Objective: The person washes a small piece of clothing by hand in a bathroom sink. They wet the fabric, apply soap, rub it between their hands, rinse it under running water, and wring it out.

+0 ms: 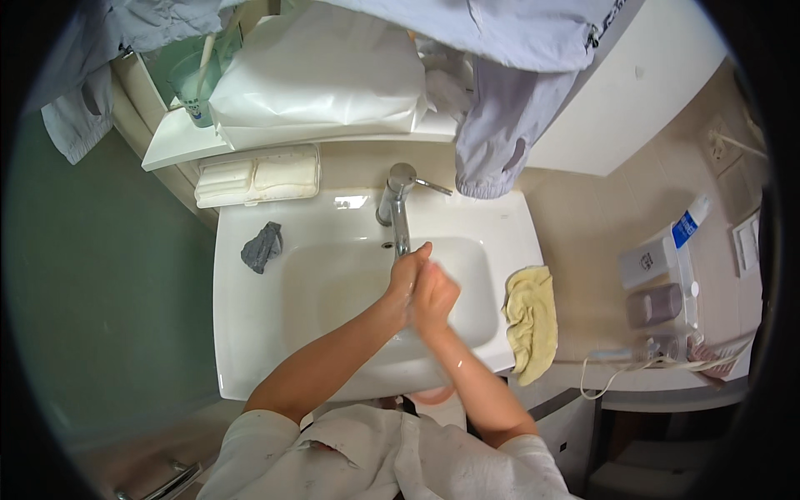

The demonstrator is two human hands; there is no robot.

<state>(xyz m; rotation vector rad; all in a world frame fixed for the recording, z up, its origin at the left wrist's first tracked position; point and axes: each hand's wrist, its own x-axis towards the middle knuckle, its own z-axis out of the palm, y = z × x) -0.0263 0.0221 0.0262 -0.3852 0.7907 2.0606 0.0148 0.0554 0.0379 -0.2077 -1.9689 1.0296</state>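
Note:
My left hand (407, 275) and my right hand (434, 297) are pressed together over a white washbasin (250, 337), just beneath the spout of a chrome faucet (400, 194). Both look wet. The right hand is curled and blurred, with its fingers over or against the left; whether anything small lies between the palms is hidden. A dark grey cloth (262, 248) lies crumpled on the basin's left ledge. Over the right rim hangs a yellow towel (531, 322).
Behind the basin, a soap box (257, 178) sits below a shelf (181, 140) bearing a green cup (194, 87) and a white bag (319, 75). A grey garment's sleeve (494, 137) hangs near the faucet. Toiletries, a tube (690, 222) and a cord (600, 390) are at right.

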